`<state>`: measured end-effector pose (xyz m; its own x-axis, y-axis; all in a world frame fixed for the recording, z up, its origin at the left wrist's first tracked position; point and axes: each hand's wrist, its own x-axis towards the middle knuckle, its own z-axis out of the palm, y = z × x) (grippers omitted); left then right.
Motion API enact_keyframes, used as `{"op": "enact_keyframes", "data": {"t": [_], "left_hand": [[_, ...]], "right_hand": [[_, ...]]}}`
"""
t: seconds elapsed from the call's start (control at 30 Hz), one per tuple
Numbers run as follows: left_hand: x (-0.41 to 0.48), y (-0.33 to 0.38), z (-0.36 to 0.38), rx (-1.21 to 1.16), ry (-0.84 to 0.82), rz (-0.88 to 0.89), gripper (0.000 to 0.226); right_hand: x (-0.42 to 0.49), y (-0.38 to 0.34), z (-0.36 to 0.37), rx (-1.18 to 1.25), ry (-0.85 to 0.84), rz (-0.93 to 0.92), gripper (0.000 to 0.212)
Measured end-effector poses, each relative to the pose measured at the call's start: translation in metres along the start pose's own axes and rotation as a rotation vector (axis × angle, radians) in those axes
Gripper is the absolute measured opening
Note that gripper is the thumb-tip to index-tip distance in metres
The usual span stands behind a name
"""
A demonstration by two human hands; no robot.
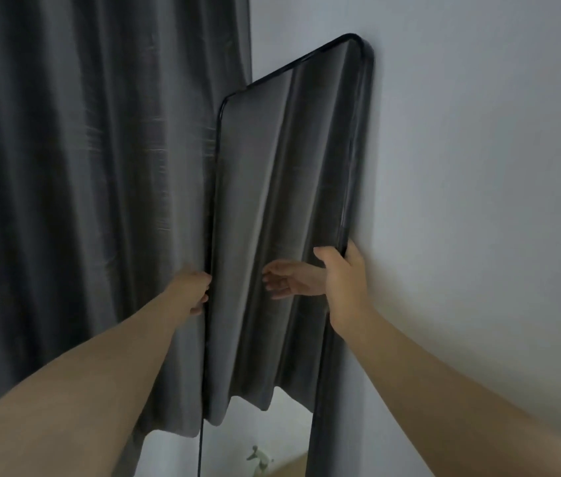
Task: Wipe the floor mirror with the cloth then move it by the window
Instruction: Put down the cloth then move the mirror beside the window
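Head view: two bare arms reach forward to a tall mirror, one hand on each long side.
Mirror [272, 201]: stands on end between a curtain and a wall, and its glass faces the curtain side. Its foot is out of view.
Frame [218, 115]: thin and black, with rounded top corners.
Left hand [194, 287]: grips the left edge of the frame. The fingers curl round it and their tips are hidden behind it.
Right hand [344, 273]: grips the right edge. The thumb lies over the front onto the glass, and the fingers wrap round the back, between frame and wall.
Curtain [83, 166]: dark grey, hanging in long folds just beside the mirror's left edge. Whether it touches the frame cannot be told.
Wall [478, 166]: plain white, on the right. The mirror's top right corner sits close against it.
Reflection: the glass shows the curtain folds and a mirrored hand [289, 280] beside the right thumb. Lower down it shows pale wall and a small pale object [259, 457], too blurred to name.
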<state>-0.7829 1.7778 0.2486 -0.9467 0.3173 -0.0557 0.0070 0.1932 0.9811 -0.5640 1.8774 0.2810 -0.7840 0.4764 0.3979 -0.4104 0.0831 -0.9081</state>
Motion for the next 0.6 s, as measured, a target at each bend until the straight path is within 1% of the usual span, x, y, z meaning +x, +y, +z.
{"op": "enact_keyframes", "data": {"t": [0.03,0.07,0.1,0.17,0.2,0.23,0.3,0.33,0.4,0.47,0.5,0.53,0.6], "left_hand": [[0.005,0.004,0.001,0.009,0.005,0.005,0.007],[0.008,0.008,0.001,0.021,0.014,0.009,0.007],[0.011,0.012,0.003,0.028,0.014,0.009,0.007],[0.023,0.018,0.011,0.01,0.018,0.012,0.012],[0.028,0.02,0.015,0.009,0.034,-0.002,0.016],[0.032,0.025,0.018,0.007,0.049,-0.012,0.019],[0.044,0.032,0.022,-0.024,0.052,-0.023,0.02],[0.05,0.037,0.022,-0.036,0.04,-0.016,0.026],[0.06,0.041,0.024,-0.011,0.028,-0.016,0.036],[0.064,0.041,0.028,-0.008,0.016,0.037,0.039],[0.064,0.04,0.029,-0.005,0.014,0.02,0.039],[0.07,0.038,0.033,-0.027,0.03,0.033,0.041],[0.074,0.033,0.039,-0.089,0.006,0.029,0.046]], "right_hand": [[0.008,-0.005,0.0,0.009,0.019,0.039,0.046],[0.01,-0.011,0.004,-0.003,0.059,0.012,0.048],[0.014,-0.007,0.002,0.037,0.134,-0.031,0.041],[0.023,0.002,0.002,0.012,0.288,-0.112,0.023],[0.026,0.01,0.002,-0.022,0.33,-0.102,0.017],[0.033,0.017,0.001,-0.07,0.364,-0.095,0.015],[0.04,0.02,0.001,-0.075,0.38,-0.104,0.024],[0.041,0.019,0.001,-0.073,0.388,-0.104,0.028],[0.041,0.02,0.0,-0.084,0.419,-0.102,0.025],[0.039,0.02,0.0,-0.099,0.43,-0.111,0.013],[0.04,0.021,-0.001,-0.106,0.433,-0.12,0.012],[0.04,0.022,-0.001,-0.124,0.441,-0.122,0.016],[0.039,0.024,-0.002,-0.137,0.451,-0.124,0.02]]}}
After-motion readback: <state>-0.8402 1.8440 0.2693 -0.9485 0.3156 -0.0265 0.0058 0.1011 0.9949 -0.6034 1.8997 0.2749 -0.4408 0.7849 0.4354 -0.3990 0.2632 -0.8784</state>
